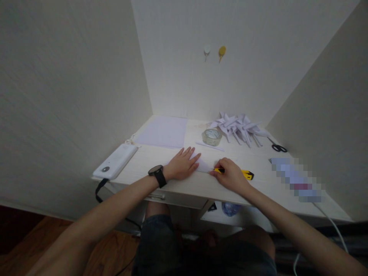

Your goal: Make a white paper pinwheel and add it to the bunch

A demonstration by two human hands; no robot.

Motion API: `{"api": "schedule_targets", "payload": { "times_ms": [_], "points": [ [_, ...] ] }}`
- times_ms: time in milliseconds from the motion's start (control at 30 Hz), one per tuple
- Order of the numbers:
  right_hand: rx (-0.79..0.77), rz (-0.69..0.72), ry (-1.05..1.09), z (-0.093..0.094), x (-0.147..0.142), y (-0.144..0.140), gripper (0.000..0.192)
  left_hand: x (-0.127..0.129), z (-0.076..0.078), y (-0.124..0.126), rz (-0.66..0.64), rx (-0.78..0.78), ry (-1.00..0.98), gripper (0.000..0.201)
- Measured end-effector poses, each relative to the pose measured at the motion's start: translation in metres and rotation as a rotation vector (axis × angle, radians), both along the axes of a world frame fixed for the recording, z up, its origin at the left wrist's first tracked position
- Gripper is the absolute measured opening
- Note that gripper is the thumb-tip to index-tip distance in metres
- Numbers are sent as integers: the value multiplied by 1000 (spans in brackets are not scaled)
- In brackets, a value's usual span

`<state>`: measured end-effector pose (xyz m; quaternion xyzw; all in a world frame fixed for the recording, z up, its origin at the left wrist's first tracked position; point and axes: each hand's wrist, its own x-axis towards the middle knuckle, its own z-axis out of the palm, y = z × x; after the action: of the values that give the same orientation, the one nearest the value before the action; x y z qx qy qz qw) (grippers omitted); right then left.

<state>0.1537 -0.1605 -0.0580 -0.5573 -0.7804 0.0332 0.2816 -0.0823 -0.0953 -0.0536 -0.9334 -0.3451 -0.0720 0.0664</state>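
Observation:
My left hand (182,165), with a black watch on its wrist, lies flat with fingers spread on a piece of white paper (204,165). Much of that paper is hidden under the palm. A yellow and black utility knife (247,174) is gripped in my right hand (229,174), its front end at the right edge of the paper. I cannot make out the blade itself. Just beyond the hands lie a thin white paper strip (209,146) and a roll of clear tape (212,137).
Folded paper pinwheels (240,128) are heaped at the back right, near black-handled scissors (278,147). A large paper sheet (162,131) lies at the back left. A white device (116,161) with a black strap sits at the left edge. Walls enclose the desk (184,188) on three sides.

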Motion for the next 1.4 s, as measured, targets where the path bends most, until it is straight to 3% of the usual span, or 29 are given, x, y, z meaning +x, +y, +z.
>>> {"api": "schedule_targets", "payload": {
  "times_ms": [300, 400, 700, 1233, 1400],
  "points": [
    [-109, 337, 157, 6, 31, 9, 18, 0, 1, -1, 15, -28, 17, 57],
    [-169, 391, 170, 7, 38, 17, 20, 0, 1, -1, 15, -38, 9, 57],
    [-201, 462, 159, 6, 45, 37, 23, 1, 3, 0, 11, -71, 28, 57],
    [-253, 457, 164, 8, 54, 41, 21, 1, 3, -1, 9, -74, 23, 58],
    [-257, 455, 175, 7, 57, 39, 21, 1, 4, -2, 9, -95, 4, 69]
  ]
}}
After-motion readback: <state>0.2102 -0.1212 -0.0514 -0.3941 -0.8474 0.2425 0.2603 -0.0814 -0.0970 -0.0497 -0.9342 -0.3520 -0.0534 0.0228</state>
